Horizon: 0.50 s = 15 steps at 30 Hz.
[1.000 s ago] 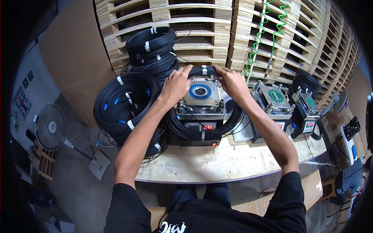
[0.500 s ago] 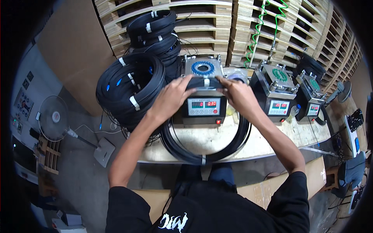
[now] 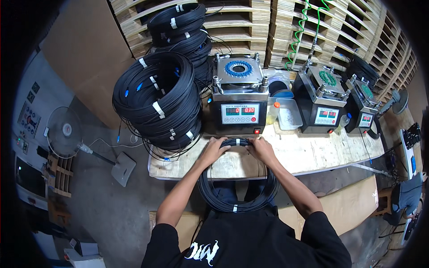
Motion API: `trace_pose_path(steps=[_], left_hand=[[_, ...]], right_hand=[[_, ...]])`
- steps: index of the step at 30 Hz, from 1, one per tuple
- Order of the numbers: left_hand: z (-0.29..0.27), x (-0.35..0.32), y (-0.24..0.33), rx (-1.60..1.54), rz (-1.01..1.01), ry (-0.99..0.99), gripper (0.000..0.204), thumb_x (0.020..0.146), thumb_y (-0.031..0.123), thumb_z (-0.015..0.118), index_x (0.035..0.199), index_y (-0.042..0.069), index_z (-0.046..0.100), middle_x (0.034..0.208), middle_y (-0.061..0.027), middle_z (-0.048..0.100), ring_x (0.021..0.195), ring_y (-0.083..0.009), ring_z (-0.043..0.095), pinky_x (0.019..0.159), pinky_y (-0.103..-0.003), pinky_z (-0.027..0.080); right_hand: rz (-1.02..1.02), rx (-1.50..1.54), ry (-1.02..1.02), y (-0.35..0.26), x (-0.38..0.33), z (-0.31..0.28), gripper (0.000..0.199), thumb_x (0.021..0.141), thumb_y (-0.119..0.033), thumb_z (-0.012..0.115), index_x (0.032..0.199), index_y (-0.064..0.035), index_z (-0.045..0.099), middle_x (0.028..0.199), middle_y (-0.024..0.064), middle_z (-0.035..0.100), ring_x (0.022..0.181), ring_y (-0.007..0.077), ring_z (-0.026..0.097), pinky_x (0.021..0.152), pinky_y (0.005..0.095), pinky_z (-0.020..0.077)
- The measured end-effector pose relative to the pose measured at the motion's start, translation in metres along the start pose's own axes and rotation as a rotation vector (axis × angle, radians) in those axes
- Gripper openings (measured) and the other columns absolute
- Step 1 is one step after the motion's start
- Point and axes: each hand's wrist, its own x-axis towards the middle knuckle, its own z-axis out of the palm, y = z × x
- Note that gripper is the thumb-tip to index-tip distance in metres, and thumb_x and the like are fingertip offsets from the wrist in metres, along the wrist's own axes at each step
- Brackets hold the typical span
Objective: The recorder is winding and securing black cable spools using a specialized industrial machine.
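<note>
A coil of black cable (image 3: 214, 200), bound with white tape at its top and bottom, hangs between my arms, its lower part over the table's front edge and my lap. My left hand (image 3: 215, 149) is closed round the coil's far rim, left of the tape. On the other side of the tape, my right hand (image 3: 262, 150) grips the same rim. Just beyond both hands stands a black machine (image 3: 240, 127) with a lit red display and a metal top plate bearing a ring of blue connectors (image 3: 238, 69).
Stacked black cable coils (image 3: 156, 109) stand at the table's left, with more behind. Two similar machines (image 3: 322, 109) with green connectors are at the right. A clear plastic tub (image 3: 289, 117) and an orange-capped bottle (image 3: 273, 114) sit between. A floor fan (image 3: 67, 129) is on the left.
Both hands have brought the coil toward me, from in front of the machine's top down to the near part of the table. The machine's front and plate are now uncovered.
</note>
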Motion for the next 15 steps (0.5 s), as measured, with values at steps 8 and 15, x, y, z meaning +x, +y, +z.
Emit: trace_pose_path(steps=[8, 15], left_hand=[[0.009, 0.003, -0.006, -0.083, 0.09, 0.114, 0.036, 0.091, 0.021, 0.072, 0.117, -0.003, 0.069, 0.11, -0.0214, 0.065, 0.104, -0.0394, 0.062, 0.089, -0.044, 0.05], [-0.002, 0.013, 0.011, 0.019, 0.036, 0.222, 0.038, 0.09, 0.03, 0.074, 0.107, -0.004, 0.07, 0.098, -0.0178, 0.06, 0.093, -0.037, 0.059, 0.084, -0.045, 0.047]], right_hand=[[-0.081, 0.059, 0.175, 0.016, 0.001, 0.034, 0.032, 0.094, -0.022, 0.066, 0.12, -0.0024, 0.067, 0.104, 0.0183, 0.065, 0.099, 0.04, 0.059, 0.083, 0.0487, 0.0496], [-0.078, -0.078, 0.276, 0.011, 0.009, 0.035, 0.03, 0.099, -0.029, 0.059, 0.112, -0.0041, 0.069, 0.103, 0.0144, 0.065, 0.099, 0.0338, 0.06, 0.083, 0.0429, 0.0486]])
